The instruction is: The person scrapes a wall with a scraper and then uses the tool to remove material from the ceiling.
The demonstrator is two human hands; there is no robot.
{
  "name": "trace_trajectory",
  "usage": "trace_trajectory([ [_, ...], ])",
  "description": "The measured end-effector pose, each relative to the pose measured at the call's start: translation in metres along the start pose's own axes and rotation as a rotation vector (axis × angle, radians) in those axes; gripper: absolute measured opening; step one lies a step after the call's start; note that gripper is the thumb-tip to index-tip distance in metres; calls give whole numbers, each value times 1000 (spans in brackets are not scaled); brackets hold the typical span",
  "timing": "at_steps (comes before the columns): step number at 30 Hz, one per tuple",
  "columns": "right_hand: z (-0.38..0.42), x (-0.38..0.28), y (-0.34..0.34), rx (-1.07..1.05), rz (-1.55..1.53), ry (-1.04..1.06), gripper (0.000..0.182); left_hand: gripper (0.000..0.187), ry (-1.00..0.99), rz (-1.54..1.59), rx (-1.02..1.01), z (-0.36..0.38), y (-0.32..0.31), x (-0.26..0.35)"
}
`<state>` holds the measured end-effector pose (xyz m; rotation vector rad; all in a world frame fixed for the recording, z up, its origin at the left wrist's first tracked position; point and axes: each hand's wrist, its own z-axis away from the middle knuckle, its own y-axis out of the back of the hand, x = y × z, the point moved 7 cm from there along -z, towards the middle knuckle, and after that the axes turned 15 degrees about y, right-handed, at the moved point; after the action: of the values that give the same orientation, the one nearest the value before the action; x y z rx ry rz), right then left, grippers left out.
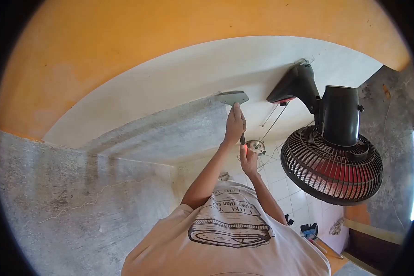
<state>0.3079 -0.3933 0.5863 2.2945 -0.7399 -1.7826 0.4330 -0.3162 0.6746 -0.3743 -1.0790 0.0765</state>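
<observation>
While the scraper (233, 97) was grasped near its blade by the left hand (235, 123) and lower down the handle by the right hand (249, 160), its blade was positioned at the pale wall (188, 69), beside the gray patch (179, 126).

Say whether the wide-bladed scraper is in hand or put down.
In hand: one hand grips it close to the blade, and the other hand is closed around its handle near the orange part.
</observation>
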Motion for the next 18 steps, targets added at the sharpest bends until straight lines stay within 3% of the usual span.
trace_trajectory([
  [2, 8, 21, -8, -42, 28, -75, 61, 49, 12, -10, 18, -4, 2, -9],
  [5, 1, 5, -2, 26, 25, 54, 59, 49, -11, -35, 32, 0, -1, 3],
  [18, -5, 11, -5, 23, -53, -12, 63, 48, -19, 11, -28, -1, 1, 8],
])
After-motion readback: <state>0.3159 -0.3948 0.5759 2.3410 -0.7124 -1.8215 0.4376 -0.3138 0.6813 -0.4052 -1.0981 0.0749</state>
